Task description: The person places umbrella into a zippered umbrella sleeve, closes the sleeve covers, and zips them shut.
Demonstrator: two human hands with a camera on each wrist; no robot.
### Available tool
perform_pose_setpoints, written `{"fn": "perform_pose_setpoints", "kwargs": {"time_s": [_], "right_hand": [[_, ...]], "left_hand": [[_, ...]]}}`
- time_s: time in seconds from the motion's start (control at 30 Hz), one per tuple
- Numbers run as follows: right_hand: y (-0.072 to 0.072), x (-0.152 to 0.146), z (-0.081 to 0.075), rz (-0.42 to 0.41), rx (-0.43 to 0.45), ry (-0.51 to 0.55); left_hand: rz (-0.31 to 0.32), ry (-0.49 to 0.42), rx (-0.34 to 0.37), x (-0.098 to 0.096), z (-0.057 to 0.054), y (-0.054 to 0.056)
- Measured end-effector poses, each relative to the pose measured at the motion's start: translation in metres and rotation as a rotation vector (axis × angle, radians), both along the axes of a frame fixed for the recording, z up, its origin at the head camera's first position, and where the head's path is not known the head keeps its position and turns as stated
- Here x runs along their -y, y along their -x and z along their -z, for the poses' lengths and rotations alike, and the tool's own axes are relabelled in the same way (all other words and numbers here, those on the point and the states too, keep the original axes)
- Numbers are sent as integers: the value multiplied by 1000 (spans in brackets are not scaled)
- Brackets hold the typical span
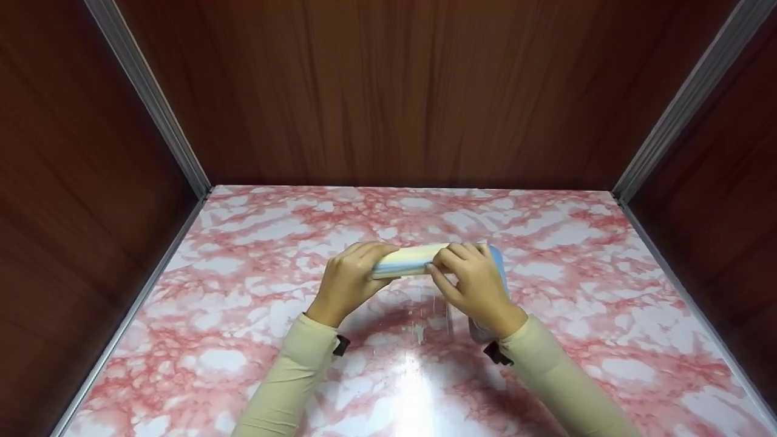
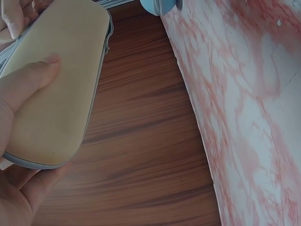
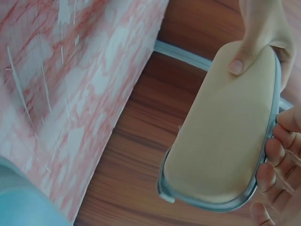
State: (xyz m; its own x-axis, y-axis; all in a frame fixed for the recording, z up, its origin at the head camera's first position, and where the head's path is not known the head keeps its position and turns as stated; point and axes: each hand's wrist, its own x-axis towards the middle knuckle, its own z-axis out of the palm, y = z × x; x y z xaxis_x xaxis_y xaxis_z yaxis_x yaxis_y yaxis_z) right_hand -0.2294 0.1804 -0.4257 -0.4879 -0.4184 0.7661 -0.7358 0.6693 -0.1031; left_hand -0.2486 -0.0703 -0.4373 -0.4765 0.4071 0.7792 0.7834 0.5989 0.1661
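A cream pencil case point(image 1: 410, 258) with rounded ends and a blue-grey zipper edge is held up above the table. My left hand point(image 1: 355, 276) grips its left end, the thumb lying on the broad cream face in the left wrist view. At the right part of the case, my right hand point(image 1: 473, 282) has its fingers bent over the edge. In the right wrist view the right fingertips point(image 3: 275, 150) touch the zipper side of the case point(image 3: 221, 127). Whether they pinch a zipper pull is hidden.
A light blue object point(image 1: 499, 264) stands on the table behind my right hand, mostly covered by it; its kind cannot be told. The table point(image 1: 255, 303) has a red and white marbled top. Brown wood-grain panels point(image 1: 376, 91) enclose it at the back and sides.
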Motion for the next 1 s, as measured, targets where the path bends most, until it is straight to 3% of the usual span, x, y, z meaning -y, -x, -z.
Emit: {"fn": "perform_pose_setpoints", "kwargs": {"time_s": [0.3,0.5,0.6,0.77,1.0], "right_hand": [[1,-13,3,-24,62,31],[4,-29,7,-108,201,175],[4,-34,8,-134,229,220],[5,-36,11,-153,244,240],[4,-39,9,-137,360,300]], "left_hand": [[14,-11,3,3,-1,-1],[40,-67,18,9,0,-1],[39,-59,29,10,-1,-1],[40,-58,12,9,-1,-1],[40,-65,3,9,-2,-1]]}}
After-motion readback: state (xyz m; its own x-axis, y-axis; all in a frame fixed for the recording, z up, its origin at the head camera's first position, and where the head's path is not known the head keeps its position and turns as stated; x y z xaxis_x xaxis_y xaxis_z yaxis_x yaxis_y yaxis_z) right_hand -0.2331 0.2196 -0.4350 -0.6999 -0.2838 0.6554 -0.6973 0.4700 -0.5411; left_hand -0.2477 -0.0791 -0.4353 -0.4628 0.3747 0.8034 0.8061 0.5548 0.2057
